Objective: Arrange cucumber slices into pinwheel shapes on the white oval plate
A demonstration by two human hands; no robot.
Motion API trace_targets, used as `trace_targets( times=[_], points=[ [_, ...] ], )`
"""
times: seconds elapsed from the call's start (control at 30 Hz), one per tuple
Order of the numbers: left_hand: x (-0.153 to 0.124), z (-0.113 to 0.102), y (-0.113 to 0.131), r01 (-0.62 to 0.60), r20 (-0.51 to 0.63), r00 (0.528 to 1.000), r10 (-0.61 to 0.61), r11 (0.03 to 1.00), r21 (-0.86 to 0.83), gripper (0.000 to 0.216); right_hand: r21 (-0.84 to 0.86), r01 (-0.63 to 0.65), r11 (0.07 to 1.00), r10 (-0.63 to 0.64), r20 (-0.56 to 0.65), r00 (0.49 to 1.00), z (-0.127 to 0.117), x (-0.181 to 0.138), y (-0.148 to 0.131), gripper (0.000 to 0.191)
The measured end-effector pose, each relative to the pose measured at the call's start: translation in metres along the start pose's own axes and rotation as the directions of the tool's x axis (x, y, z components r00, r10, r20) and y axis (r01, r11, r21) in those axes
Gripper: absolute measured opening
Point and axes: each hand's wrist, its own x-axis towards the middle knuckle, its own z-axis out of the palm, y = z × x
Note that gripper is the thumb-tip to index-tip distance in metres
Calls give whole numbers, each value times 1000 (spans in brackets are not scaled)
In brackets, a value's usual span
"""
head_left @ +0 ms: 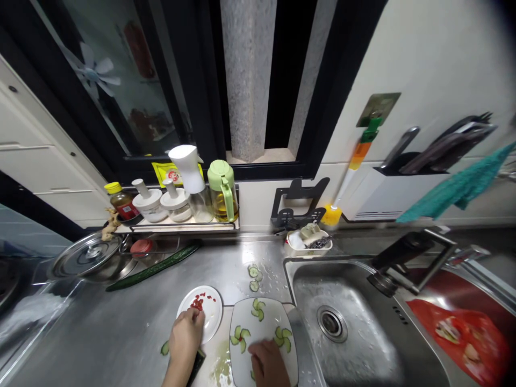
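My left hand (pixel 185 336) reaches over the rim of a small round white plate (pixel 216 317), fingers drawn together beside the chopped red pieces (pixel 197 302) on it. Whatever those fingers hold is hidden. Over the lower part of a squarish white plate (pixel 264 329) is my right hand (pixel 269 363), its fingers curled in a pinch whose contents do not show. Cucumber slices form pinwheels on this plate; the left pinwheel (pixel 240 338) has a red bit at its centre. A dark green cucumber piece (pixel 196 366) lies partly under my left wrist.
Loose cucumber slices (pixel 253 277) lie behind the squarish plate. A whole cucumber (pixel 155 266) rests on the steel counter, near a lidded pot (pixel 91 255). To the right is a sink (pixel 355 301) with a red bag (pixel 463 338) beyond. Seasoning jars (pixel 149 204) and an oil bottle (pixel 221 193) line a shelf.
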Motion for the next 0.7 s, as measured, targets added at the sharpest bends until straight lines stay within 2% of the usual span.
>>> trace_targets(
  times=[0.33,0.47,0.57,0.7],
  points=[
    [1,-4,3,17,9,1000,-17,1000,12,34,-16,-6,1000,7,19,1000,-3,2,0,24],
    [-4,0,-2,21,-11,1000,-21,998,-59,27,-8,-9,1000,10,24,1000,-9,6,-3,23],
    [-12,6,0,-106,-74,993,94,978,-180,26,2,-25,1000,25,-6,1000,-13,8,-3,23],
    [-26,17,23,-340,-71,939,337,877,-339,29,7,-72,997,72,-27,997,-16,13,6,25]
  ],
)
